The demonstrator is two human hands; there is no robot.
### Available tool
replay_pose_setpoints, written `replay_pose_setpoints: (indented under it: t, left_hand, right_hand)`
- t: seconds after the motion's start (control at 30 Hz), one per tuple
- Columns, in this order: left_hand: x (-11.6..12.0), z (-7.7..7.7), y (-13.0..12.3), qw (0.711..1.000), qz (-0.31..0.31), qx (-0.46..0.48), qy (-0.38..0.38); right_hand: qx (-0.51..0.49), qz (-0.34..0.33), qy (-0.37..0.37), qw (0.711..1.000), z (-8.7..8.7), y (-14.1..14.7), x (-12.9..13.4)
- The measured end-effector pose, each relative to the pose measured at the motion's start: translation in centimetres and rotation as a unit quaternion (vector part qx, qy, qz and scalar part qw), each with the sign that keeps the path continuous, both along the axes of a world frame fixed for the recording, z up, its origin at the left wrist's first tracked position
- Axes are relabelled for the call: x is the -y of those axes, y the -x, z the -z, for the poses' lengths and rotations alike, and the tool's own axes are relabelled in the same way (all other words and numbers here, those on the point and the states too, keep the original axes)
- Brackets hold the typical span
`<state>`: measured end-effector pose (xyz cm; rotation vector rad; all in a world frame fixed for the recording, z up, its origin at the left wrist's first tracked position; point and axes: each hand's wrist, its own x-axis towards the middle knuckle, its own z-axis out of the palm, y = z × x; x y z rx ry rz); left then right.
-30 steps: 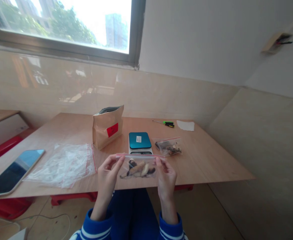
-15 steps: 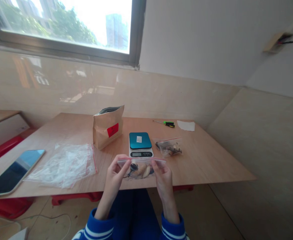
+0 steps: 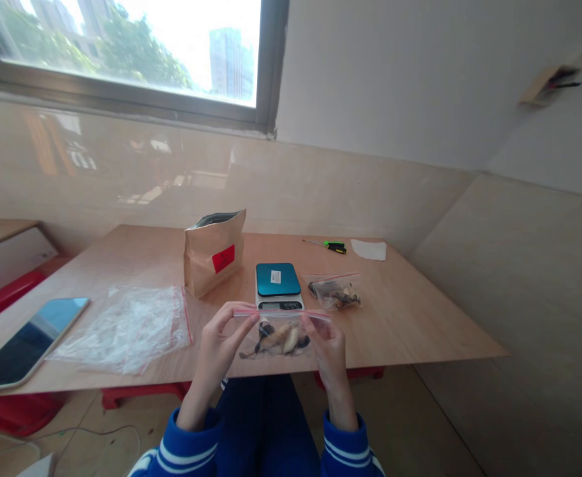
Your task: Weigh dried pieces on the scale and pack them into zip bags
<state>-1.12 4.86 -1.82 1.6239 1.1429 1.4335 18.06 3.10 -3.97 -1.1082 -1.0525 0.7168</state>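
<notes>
A clear zip bag (image 3: 281,339) with a red-striped top edge hangs between my hands at the table's front. Inside it are pale and dark pieces that look like dried mushrooms. My left hand (image 3: 227,336) pinches the strip near its left end, thumb on the near side. My right hand (image 3: 324,339) pinches the same strip toward its right end. Just beyond the bag stands a kitchen scale (image 3: 278,281) with a blue plate; the bag's top edge overlaps its display. A second filled zip bag (image 3: 338,293) lies right of the scale.
A brown paper pouch (image 3: 214,255) with a red label stands open behind left. Flat clear bags (image 3: 132,328) are piled at left, beside a phone (image 3: 30,341) with a cable. Screwdrivers (image 3: 333,246) and a white paper piece (image 3: 369,250) lie at the back right.
My left hand has shifted slightly left and turned, and the zip strip has risen a little. The contents show more fully now. Both hands still pinch the bag.
</notes>
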Motion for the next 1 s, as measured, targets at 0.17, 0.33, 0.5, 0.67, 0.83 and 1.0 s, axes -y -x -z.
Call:
replay_pose_setpoints:
  t: [0.17, 0.33, 0.5, 0.67, 0.83, 1.0]
  left_hand:
    - [-0.2, -0.4, 0.3, 0.999, 0.027, -0.018, -0.018]
    - [0.0, -0.8, 0.6, 0.998, 0.034, -0.048, -0.02]
    - [0.0, -1.4, 0.8, 0.995, 0.032, -0.082, -0.056]
    - [-0.3, -1.6, 1.1, 0.992, 0.025, -0.094, -0.086]
    - [-0.4, -1.5, 0.7, 0.99, 0.057, -0.091, -0.093]
    - [0.0, -1.6, 0.4, 0.992, 0.059, -0.068, -0.085]
  right_hand:
    - [0.026, 0.001, 0.002, 1.0, -0.6, -0.5, -0.1]
    - [0.074, -0.018, -0.038, 0.996, -0.8, -1.2, 0.2]
    - [0.125, -0.032, -0.06, 0.99, -1.2, -2.0, 0.5]
    - [0.229, -0.084, -0.053, 0.968, -2.1, -2.7, -0.2]
    - [0.367, -0.085, -0.095, 0.921, -3.9, -2.2, -0.5]
    - [0.379, -0.108, -0.121, 0.911, -5.1, -1.3, -0.3]
